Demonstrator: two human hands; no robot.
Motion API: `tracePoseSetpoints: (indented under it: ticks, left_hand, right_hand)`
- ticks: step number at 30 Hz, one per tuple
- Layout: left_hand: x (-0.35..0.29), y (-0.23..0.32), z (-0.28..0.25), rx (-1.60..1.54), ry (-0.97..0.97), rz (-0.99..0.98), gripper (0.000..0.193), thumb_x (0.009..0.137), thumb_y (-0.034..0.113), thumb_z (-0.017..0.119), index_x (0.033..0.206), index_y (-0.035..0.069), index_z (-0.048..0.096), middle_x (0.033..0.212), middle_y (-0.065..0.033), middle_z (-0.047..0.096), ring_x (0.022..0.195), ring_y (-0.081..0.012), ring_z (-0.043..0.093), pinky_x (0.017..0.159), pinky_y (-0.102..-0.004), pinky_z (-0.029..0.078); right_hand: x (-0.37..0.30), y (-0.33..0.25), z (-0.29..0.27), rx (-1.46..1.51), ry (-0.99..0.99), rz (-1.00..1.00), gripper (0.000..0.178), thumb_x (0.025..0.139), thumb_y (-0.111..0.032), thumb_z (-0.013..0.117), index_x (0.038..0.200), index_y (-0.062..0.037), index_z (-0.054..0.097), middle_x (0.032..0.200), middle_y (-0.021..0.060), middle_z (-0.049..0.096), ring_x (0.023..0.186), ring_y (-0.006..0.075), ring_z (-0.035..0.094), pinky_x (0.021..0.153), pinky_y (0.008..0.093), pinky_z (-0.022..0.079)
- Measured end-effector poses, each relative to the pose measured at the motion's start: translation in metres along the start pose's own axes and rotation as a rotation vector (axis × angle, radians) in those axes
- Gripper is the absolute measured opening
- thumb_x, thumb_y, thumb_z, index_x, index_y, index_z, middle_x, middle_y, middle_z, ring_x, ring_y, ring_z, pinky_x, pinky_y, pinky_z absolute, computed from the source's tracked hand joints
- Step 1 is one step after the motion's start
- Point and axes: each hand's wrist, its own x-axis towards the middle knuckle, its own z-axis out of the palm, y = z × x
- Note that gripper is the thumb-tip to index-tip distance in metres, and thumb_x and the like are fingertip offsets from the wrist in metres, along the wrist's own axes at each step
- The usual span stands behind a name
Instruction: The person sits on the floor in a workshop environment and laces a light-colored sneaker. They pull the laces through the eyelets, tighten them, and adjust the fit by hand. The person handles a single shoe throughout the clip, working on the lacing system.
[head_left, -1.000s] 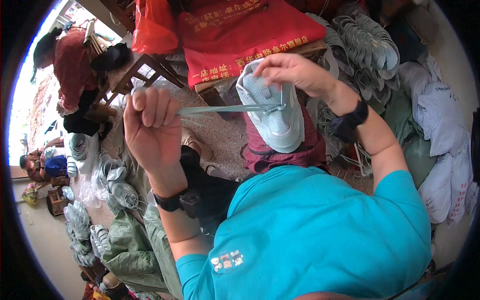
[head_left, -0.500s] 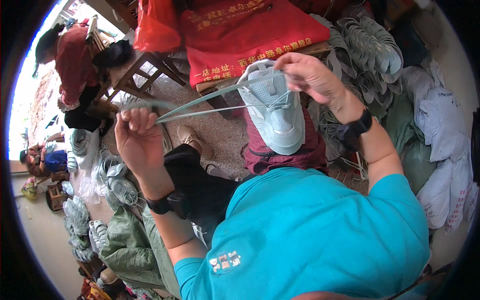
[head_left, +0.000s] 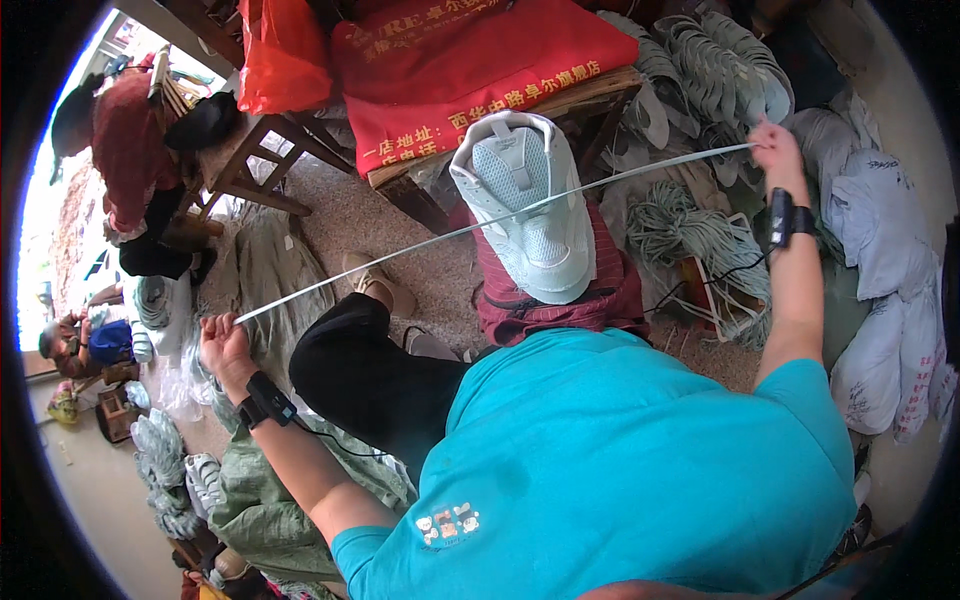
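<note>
A pale mint-and-white sneaker [head_left: 548,255] rests on the maroon striped cloth [head_left: 625,290] over my leg, its toe pointing toward me. A thin pale green shoelace [head_left: 652,172] runs taut across the shoe's front, one end in each hand. Whether it passes through the eyelets there is too small to tell. Out to the left, my left hand [head_left: 228,350] is closed on one end. My right hand [head_left: 779,158], far out to the right and higher up, pinches the other. Both hands are well away from the shoe.
Ahead stands a wooden bench [head_left: 430,200] covered by a red cloth bag [head_left: 480,80]. On the right are a bundle of pale green laces [head_left: 670,225], stacked shoe uppers [head_left: 715,70] and white sacks [head_left: 868,215]. A seated person [head_left: 135,150] is at far left, near a wooden stool [head_left: 255,165].
My hands have spread far apart, the right one moving from beside the shoe to the right, the left one down and left. The looped lace has become a single taut line.
</note>
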Motion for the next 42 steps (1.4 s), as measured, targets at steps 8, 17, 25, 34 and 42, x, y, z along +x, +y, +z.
tracePoseSetpoints:
  ticks: [8, 17, 25, 34, 42]
  left_hand:
    - [-0.085, -0.114, 0.117, 0.729, 0.003, 0.127, 0.028, 0.098, 0.017, 0.046, 0.119, 0.004, 0.06, 0.067, 0.006, 0.044, 0.054, -0.0045, 0.036, 0.046, -0.0223, 0.028]
    - [-0.216, -0.283, 0.183, 0.86, -0.74, -0.231, 0.024, 0.102, 0.018, 0.046, 0.111, 0.0, 0.06, 0.084, -0.0038, 0.065, 0.065, -0.0065, 0.05, 0.061, -0.0214, 0.043]
    - [-0.234, -0.289, 0.185, 1.034, -0.766, -0.282, 0.032, 0.103, 0.026, 0.047, 0.101, 0.001, 0.066, 0.063, 0.0057, 0.048, 0.055, -0.0026, 0.042, 0.049, -0.0195, 0.033]
    - [-0.238, -0.292, 0.184, 0.994, -0.733, -0.381, 0.031, 0.097, 0.025, 0.054, 0.085, 0.0, 0.067, 0.065, 0.0031, 0.053, 0.057, -0.0045, 0.045, 0.052, -0.0217, 0.037]
    - [-0.227, -0.301, 0.186, 1.013, -0.713, -0.383, 0.026, 0.091, 0.02, 0.056, 0.076, 0.0, 0.065, 0.065, 0.0026, 0.054, 0.058, -0.007, 0.046, 0.053, -0.0248, 0.039]
  right_hand:
    - [-0.028, 0.046, -0.017, -0.461, 0.032, -0.107, 0.028, 0.09, -0.01, 0.057, 0.112, 0.006, 0.061, 0.075, -0.0007, 0.052, 0.052, 0.0045, 0.04, 0.041, 0.0179, 0.028]
    - [-0.168, 0.219, 0.2, -0.916, -0.586, 0.013, 0.016, 0.093, -0.018, 0.063, 0.099, -0.0033, 0.062, 0.082, -0.0037, 0.059, 0.069, 0.002, 0.049, 0.061, 0.0183, 0.041]
    - [-0.175, 0.216, 0.212, -1.06, -0.68, -0.1, 0.014, 0.093, -0.016, 0.063, 0.089, -0.0024, 0.061, 0.08, -0.0056, 0.056, 0.075, 0.0022, 0.048, 0.066, 0.0202, 0.041]
    - [-0.169, 0.209, 0.227, -1.369, -0.743, -0.175, 0.008, 0.083, -0.009, 0.062, 0.081, -0.0028, 0.058, 0.069, -0.0015, 0.051, 0.069, 0.0056, 0.049, 0.061, 0.0257, 0.041]
    - [-0.181, 0.213, 0.246, -1.803, -0.955, -1.058, 0.012, 0.075, -0.01, 0.066, 0.081, -0.005, 0.057, 0.074, 0.0085, 0.059, 0.072, 0.0308, 0.06, 0.062, 0.0406, 0.048]
